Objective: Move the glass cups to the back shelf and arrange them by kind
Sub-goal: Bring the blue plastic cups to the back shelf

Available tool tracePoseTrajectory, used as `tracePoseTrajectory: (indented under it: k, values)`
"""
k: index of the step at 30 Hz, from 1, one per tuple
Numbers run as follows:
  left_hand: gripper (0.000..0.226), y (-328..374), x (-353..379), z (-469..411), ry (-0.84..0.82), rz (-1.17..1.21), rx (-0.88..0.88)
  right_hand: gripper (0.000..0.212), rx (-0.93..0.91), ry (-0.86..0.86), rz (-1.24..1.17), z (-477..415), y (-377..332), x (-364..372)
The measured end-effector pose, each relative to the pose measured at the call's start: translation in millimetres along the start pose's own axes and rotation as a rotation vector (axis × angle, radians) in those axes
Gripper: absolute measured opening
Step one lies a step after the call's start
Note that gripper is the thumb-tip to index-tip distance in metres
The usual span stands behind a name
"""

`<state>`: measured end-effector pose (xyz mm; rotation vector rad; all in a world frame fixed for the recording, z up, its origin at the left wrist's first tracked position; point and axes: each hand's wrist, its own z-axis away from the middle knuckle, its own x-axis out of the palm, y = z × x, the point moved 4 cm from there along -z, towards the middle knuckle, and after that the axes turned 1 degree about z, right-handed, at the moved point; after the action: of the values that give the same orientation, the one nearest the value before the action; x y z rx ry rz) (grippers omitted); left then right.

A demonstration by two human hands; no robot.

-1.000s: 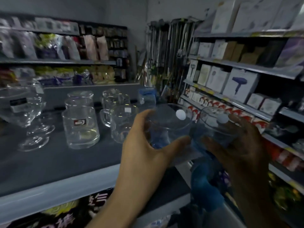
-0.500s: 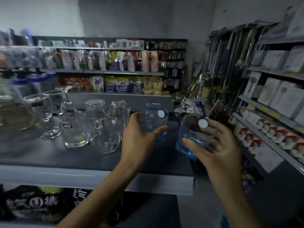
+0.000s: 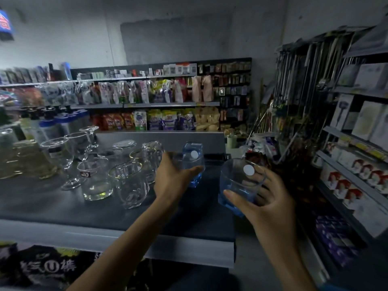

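Dark grey shelf [image 3: 63,208] spans the near-left of the view, its pale front edge toward the camera; dim light throughout. Far wall racks of packaged goods [image 3: 163,120] run behind it, and boxed items [image 3: 365,120] fill the racks at right. On the shelf, left to centre: a cluster of clear glassware, with stemmed glasses [image 3: 57,152] at far left, a clear tumbler with a red label [image 3: 94,181] nearer, and a gold-rimmed clear cup [image 3: 129,184] just right of it. Left hand [image 3: 172,181] wraps a blue-tinted glass cup [image 3: 192,166] bearing a white round sticker, held low over the right part of the shelf; contact with the surface cannot be told. Right hand [image 3: 266,198] grasps a second blue-tinted cup [image 3: 239,183], tilted, rim toward the camera, off the shelf's right end in mid-air.
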<state>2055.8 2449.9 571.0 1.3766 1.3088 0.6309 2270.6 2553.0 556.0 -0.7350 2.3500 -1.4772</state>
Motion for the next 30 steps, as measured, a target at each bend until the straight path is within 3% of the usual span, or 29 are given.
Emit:
tracePoseTrajectory:
  k: [8, 15, 18, 21, 24, 30]
  values:
    - [0.068, -4, 6, -1, -0.019, -0.076, 0.004, 0.075, -0.001, -0.032, 0.007, 1, 5, 1]
    - [0.104, 6, -12, 17, -0.031, -0.083, 0.054, 0.076, 0.014, -0.064, 0.056, 2, 1, 10]
    - [0.090, 22, -35, 54, -0.068, 0.104, 0.120, 0.081, 0.013, -0.090, 0.088, 2, -1, 14]
    - [0.073, 27, -45, 81, -0.236, 0.218, 0.120, 0.085, 0.008, -0.145, 0.126, 6, -6, 25]
    - [0.075, 23, -43, 91, -0.354, 0.230, 0.087, 0.079, 0.024, -0.213, 0.148, 10, -7, 42]
    - [0.070, 8, -53, 76, -0.280, 0.198, 0.092, 0.076, 0.012, -0.253, 0.240, 15, -3, 74]
